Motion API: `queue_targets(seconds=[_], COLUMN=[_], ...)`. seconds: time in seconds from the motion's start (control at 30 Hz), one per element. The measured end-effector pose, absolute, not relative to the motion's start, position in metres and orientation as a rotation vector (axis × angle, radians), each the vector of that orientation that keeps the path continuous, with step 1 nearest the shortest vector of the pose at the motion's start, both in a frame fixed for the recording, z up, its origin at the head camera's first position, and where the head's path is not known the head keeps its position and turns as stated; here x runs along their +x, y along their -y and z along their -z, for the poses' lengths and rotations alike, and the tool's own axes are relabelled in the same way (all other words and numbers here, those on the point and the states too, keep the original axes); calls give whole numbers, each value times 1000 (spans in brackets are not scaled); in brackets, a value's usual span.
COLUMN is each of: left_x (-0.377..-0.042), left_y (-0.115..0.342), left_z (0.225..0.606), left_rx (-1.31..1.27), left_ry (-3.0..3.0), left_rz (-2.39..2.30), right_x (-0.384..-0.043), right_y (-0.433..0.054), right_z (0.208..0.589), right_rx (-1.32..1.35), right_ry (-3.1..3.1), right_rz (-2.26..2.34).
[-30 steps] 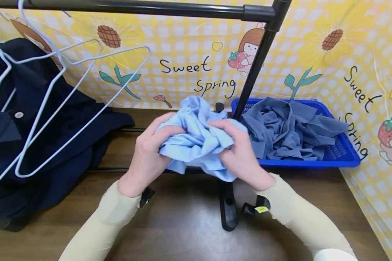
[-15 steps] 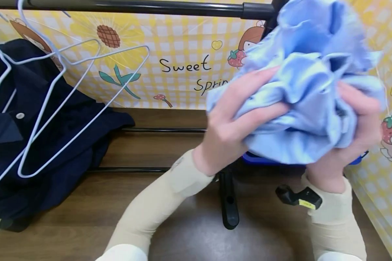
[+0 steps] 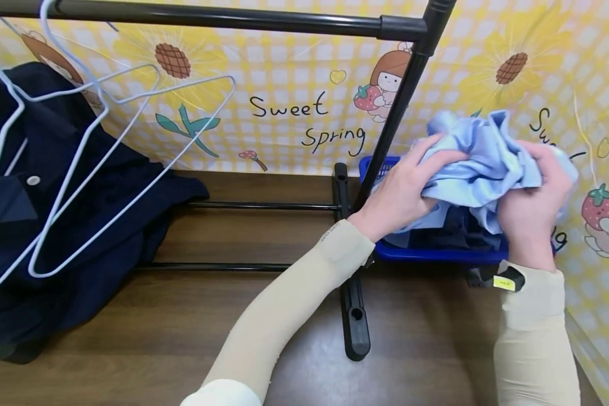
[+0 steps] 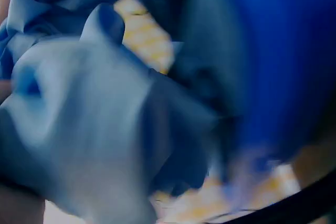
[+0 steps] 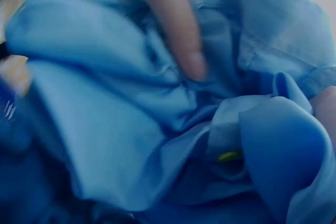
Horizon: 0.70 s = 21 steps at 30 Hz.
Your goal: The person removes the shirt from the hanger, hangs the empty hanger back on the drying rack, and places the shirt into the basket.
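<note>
Both hands hold a bunched light blue garment [image 3: 479, 169] over the blue plastic basket [image 3: 431, 255], which it overlaps in the head view. My left hand [image 3: 403, 189] grips its left side, with fingers sunk into the folds. On the other side my right hand [image 3: 530, 211] grasps the cloth. Blurred folds of the garment [image 4: 89, 124] fill much of the left wrist view, beside the blue basket [image 4: 283, 51]. In the right wrist view a finger presses into the garment [image 5: 105, 114], where stitched seams show. Darker cloth [image 3: 459, 231] lies in the basket under the garment, mostly hidden.
A black clothes rack has a top rail [image 3: 223, 18], an upright post [image 3: 398, 107] left of the basket and a foot [image 3: 356, 327] on the brown wooden floor. White hangers [image 3: 137, 118] and a navy garment [image 3: 96, 225] are at left. Yellow checked sheeting [image 3: 284, 62] lines the walls.
Both hands have carried the light blue garment from the middle to the right, raising it close to the head camera and then lowering it over the basket. They hold it throughout.
</note>
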<state>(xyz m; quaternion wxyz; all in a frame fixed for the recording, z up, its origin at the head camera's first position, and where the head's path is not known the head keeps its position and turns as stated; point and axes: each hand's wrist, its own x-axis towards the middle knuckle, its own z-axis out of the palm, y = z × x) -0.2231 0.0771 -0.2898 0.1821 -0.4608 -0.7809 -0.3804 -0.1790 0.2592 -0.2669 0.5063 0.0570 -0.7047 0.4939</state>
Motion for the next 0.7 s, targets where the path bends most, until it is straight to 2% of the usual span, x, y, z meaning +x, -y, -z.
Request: queue_targets(seconds=[0.2,0.33,0.53,0.6,0.7], left_x=[-233,-231,-222,-218,-214], left_y=[-79,-80,-85,-86,-86], left_z=[334,345,347,347,347], left_rx=[-1199,-1142,-1048,-1019,-986], left_ry=[2670,2754,2785,2769,2745], left_rz=[753,607,491,518,566], right_x=[-204,-209,-187,-176,-164], right_y=[-304,-322,-335,-340,-346], right_z=[321,339,331,321,313], right_rx=[-30,-106,-141,-43,85], right_ry=[2135,2369,2596,2674,2687], right_rz=[-1120,-1062,-1009,-1041,-1341])
